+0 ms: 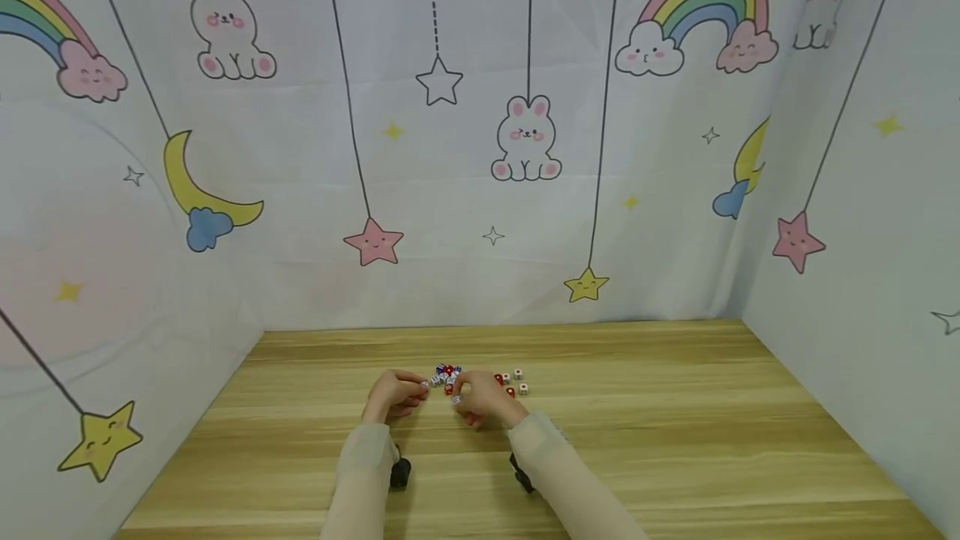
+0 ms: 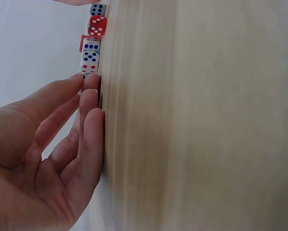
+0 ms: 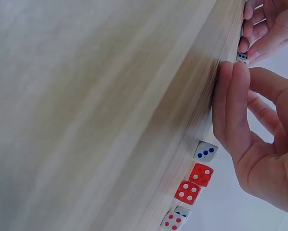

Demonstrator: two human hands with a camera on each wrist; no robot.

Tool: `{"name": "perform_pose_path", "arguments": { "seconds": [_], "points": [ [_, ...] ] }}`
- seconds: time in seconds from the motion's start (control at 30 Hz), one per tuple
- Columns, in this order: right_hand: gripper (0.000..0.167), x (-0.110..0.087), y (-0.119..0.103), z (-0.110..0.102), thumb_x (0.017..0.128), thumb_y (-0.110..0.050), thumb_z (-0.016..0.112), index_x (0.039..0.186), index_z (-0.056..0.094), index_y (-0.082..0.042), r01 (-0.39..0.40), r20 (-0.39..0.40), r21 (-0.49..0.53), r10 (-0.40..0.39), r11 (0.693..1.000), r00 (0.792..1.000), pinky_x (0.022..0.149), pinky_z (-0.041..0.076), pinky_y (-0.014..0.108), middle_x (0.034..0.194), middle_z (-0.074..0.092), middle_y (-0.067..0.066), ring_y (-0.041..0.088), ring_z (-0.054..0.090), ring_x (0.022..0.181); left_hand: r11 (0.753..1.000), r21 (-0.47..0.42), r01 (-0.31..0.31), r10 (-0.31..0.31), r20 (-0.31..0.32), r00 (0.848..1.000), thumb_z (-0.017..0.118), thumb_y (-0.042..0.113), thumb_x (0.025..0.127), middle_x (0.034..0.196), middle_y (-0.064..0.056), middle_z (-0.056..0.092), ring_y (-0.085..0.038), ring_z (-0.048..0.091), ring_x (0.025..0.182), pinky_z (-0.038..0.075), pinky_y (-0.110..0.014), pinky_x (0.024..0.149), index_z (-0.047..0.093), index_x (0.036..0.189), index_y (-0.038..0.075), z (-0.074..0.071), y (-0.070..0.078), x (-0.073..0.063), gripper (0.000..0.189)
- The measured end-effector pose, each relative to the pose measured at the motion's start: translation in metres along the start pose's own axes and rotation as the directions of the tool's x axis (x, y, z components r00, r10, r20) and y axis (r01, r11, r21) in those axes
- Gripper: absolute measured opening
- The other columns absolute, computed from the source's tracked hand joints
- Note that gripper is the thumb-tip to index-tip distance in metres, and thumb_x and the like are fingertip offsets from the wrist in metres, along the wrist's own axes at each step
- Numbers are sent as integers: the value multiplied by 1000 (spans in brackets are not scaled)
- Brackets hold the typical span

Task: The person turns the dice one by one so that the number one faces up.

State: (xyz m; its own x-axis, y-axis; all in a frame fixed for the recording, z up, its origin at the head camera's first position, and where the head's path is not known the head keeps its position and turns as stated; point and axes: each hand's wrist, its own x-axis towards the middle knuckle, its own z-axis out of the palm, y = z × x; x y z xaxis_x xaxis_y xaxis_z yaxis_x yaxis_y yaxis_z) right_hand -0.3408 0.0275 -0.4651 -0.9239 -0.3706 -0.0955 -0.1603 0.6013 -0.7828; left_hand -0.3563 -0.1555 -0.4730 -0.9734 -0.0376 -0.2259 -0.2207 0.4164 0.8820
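Snugly, a white die [image 1: 424, 385] sits between the left fingers [image 2: 90, 98]

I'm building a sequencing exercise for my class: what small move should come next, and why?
Probably the left hand should set its white die down on the wooden tabletop to its left: the hand already pinches that die, just beside the mixed red and white dice.
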Motion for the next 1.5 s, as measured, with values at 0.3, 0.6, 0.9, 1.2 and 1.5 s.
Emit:
{"name": "perform_pose_path", "arguments": {
  "seconds": [0.3,0.6,0.9,1.2,1.5],
  "points": [
    [12,-3,0,-2,78,2,60,88,58,-5,-5,3,-6,5,1000,1000,37,43,22,51,52,5,10,48,40,1000,9,-8,8,-6,1000,63,17,82,71,1,68,-7,58,56,48,-24,51,67,99,4,0,1,-1,22],
    [5,-4,1,-3,85,-6,56,89,58,-3,27,20,-14,-27,1000,999,39,46,24,56,51,3,11,50,42,1000,7,3,-3,2,1000,64,16,81,70,1,68,-6,57,55,48,-24,50,66,99,3,0,1,-2,21],
    [4,-1,5,-2,87,-8,55,87,58,-5,38,20,-37,-38,999,999,39,46,24,56,50,2,10,50,41,1000,7,11,-11,2,1000,64,15,82,69,2,68,-6,57,55,47,-24,49,66,99,4,0,1,-2,21],
    [5,0,6,-3,84,-8,59,83,56,-5,19,26,-10,-19,1000,999,39,47,24,55,49,1,10,51,41,1000,1,20,-20,3,1000,64,16,81,68,3,67,-5,56,54,47,-23,49,66,99,4,1,0,1,22],
    [9,-4,5,-3,82,-5,61,88,57,-1,8,26,33,-9,999,1000,40,46,25,55,53,5,12,51,43,1000,11,5,-5,0,1000,63,16,82,69,2,68,-6,57,54,47,-24,49,66,99,4,0,1,-1,21]
  ]
}}
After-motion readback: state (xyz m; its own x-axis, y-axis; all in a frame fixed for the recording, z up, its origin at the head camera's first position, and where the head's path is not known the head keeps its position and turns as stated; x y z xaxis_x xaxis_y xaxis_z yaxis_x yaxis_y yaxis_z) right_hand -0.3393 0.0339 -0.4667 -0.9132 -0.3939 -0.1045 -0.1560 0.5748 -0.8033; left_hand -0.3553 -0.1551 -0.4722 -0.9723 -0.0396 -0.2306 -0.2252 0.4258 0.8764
